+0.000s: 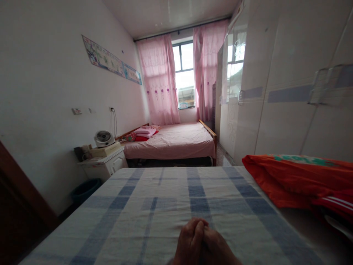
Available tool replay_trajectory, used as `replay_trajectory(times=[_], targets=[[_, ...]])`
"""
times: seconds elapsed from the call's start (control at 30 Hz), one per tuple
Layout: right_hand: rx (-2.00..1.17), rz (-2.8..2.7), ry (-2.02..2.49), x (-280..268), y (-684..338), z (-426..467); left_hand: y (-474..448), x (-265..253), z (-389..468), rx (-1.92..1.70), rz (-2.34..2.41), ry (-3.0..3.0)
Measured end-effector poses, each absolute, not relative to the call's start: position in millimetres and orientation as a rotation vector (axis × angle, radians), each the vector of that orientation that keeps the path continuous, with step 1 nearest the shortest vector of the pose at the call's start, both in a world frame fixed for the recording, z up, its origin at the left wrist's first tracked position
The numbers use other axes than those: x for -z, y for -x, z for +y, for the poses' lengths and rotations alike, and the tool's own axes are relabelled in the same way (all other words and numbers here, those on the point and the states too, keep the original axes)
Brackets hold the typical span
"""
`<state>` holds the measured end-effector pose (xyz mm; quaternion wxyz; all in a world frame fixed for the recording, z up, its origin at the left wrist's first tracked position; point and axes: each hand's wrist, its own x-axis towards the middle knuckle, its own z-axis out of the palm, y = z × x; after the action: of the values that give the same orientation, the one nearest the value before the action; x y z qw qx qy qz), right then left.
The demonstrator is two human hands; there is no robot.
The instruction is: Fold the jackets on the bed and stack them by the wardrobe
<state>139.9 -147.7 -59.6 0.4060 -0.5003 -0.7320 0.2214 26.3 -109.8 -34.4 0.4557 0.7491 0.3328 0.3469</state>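
Observation:
My left hand (189, 239) and my right hand (217, 244) are pressed together at the bottom of the head view, just right of the middle. Their fingers are folded closed against each other, and no object shows between them. The palms are hidden. Beneath and in front of them spreads a bed with a white and blue checked sheet (171, 186), slightly wrinkled.
An orange-red cloth (292, 180) lies at the bed's right edge. Beyond stands a second bed with a pink sheet (176, 141). On the left, a white nightstand (104, 165) bears a fan (104, 138), near a dark bin (85, 189). A white wardrobe (286, 125) lines the right.

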Motion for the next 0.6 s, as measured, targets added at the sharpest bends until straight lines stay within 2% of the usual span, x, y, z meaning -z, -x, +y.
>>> replay_trajectory(times=[0.43, 0.6], targets=[[-0.598, -1.762, 1.291, 49.9, -135.2, -152.4, -26.7, 33.4, -110.1, -0.855, 0.822, -1.828], [-0.511, -1.814, 1.383, 52.1, -132.6, -152.3, -23.9, 36.3, -107.4, -0.853, 0.802, -1.812]])
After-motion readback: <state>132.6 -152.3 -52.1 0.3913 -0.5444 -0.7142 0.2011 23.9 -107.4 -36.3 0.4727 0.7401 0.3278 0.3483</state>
